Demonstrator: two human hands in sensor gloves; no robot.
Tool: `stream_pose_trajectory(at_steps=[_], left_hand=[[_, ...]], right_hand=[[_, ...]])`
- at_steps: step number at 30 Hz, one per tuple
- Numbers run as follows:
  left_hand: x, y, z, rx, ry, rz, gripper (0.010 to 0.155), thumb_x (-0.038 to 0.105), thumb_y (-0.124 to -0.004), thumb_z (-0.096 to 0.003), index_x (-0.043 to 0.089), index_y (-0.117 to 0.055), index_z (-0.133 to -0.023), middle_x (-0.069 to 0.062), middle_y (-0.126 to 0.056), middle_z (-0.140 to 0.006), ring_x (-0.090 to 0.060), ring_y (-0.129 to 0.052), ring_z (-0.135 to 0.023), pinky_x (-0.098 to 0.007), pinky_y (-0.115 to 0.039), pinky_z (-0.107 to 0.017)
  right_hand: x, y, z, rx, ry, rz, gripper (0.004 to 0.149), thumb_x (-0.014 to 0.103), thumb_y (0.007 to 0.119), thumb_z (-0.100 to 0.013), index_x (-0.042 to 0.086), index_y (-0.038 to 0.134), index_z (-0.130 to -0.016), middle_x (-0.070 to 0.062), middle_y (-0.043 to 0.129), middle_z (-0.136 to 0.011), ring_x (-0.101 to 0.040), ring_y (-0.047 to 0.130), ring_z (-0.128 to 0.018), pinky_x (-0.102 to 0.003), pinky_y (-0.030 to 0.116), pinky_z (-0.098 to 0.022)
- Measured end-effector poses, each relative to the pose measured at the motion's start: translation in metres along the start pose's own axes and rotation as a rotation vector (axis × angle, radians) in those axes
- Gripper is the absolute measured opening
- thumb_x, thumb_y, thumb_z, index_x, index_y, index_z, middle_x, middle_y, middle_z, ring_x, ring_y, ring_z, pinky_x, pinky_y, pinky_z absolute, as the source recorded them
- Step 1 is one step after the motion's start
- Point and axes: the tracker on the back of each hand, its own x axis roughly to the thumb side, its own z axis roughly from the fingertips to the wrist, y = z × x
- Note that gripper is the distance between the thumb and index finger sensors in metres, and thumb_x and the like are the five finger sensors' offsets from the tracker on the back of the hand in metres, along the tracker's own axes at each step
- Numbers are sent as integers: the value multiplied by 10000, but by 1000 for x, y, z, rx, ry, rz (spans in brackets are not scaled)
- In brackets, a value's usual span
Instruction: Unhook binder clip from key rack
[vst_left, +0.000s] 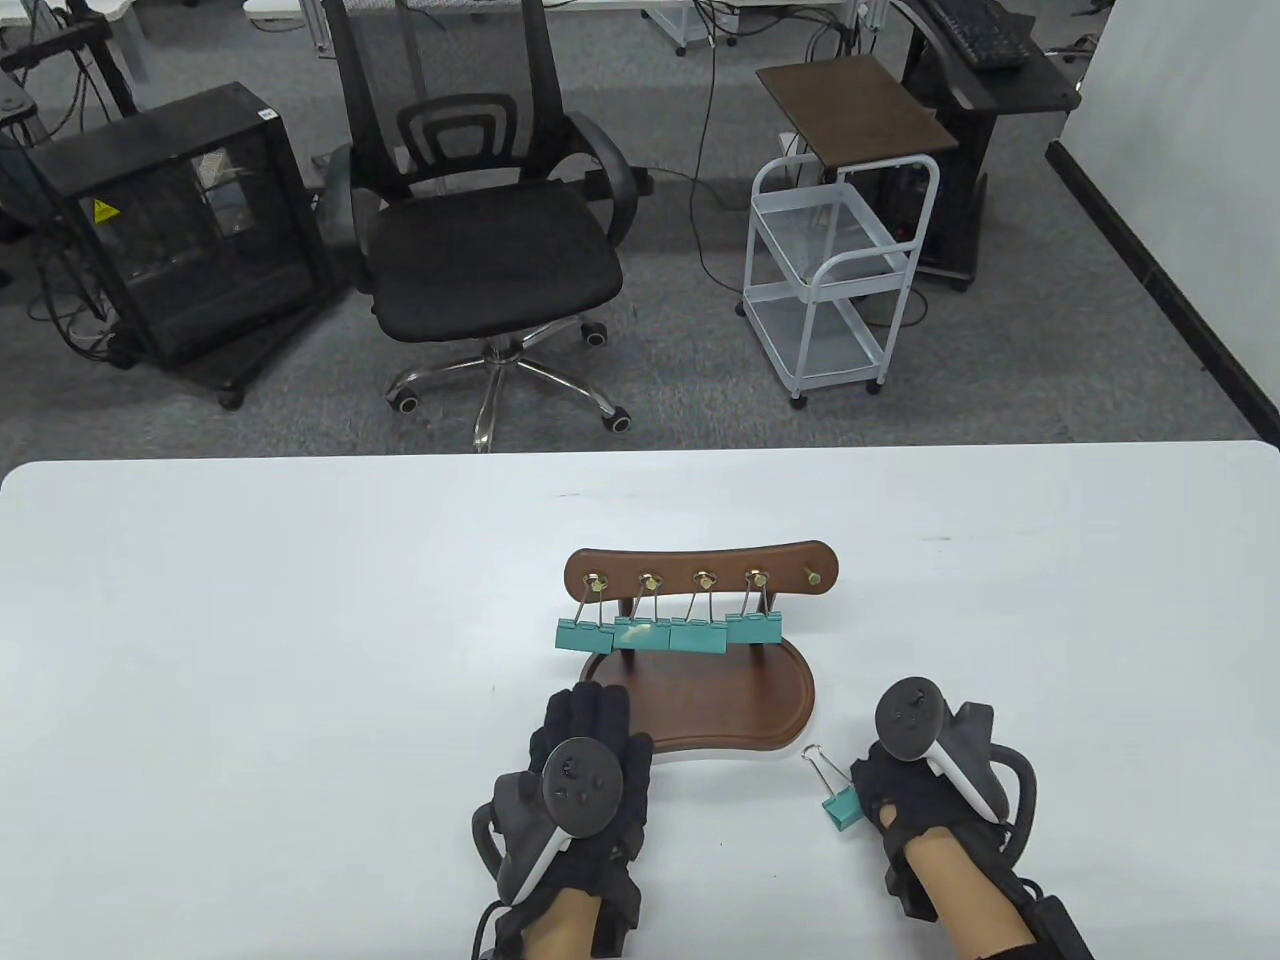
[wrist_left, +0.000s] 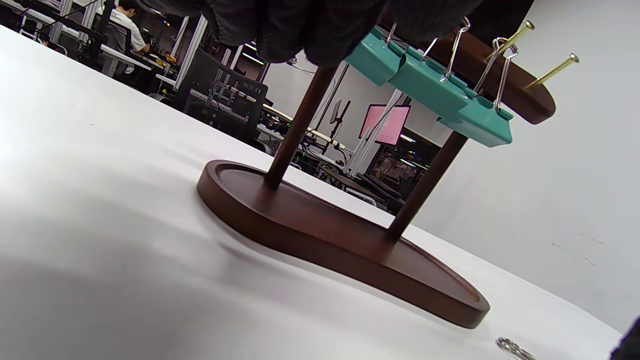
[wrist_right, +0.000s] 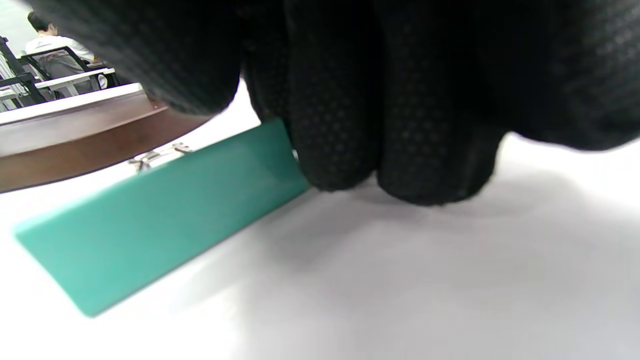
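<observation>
Light, stiff teal metal binder clip (vst_left: 842, 805) lies on the white worktop (vst_left: 250, 650), right hand (vst_left: 925, 790) fingers (wrist_right: 345, 150) touching its end, grip unclear; lift by the wire loops.

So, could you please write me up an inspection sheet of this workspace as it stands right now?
Surface: white table, bare where visible.
Job's things: brown wooden key rack stands upright on its tray base; four teal binder clips hang on its four left hooks; rightmost hook is bare. A fifth clip lies on the table right of the base.
Clutter: nothing seen.
Grippers: left hand lies palm down at the base's near left edge, holding nothing seen. Right hand rests on the table, fingers touching the loose clip's end.
Cables: glove leads at both wrists; floor cables beyond.
Surroundings: office chair, white cart, black cabinet.
</observation>
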Motion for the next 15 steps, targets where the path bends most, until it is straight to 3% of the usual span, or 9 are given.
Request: stream_pose_trajectory(at_steps=[10,15], left_hand=[[0,0,0,6,0,0,628,534,-575,-545,283,-571,-1120,-31,-520,-1198,-300,-442,-1115,-511,-469,-759],[0,0,0,7,-2,4,628,536,-577,-545,285,-571,-1120,-30,-522,-1197,-298,-443,-1116,-510,-469,-760]], right_hand=[[-2,-4,5,-99,-16,-37,415,446,842,-356,163,905,-653,-164,1031,-461,-346,1041,-338,-442,907,-215],[1,-9,12,-213,-89,-122,488,481,803,-367,161,853,-733,-186,990,-601,-403,991,-492,-488,874,-332]])
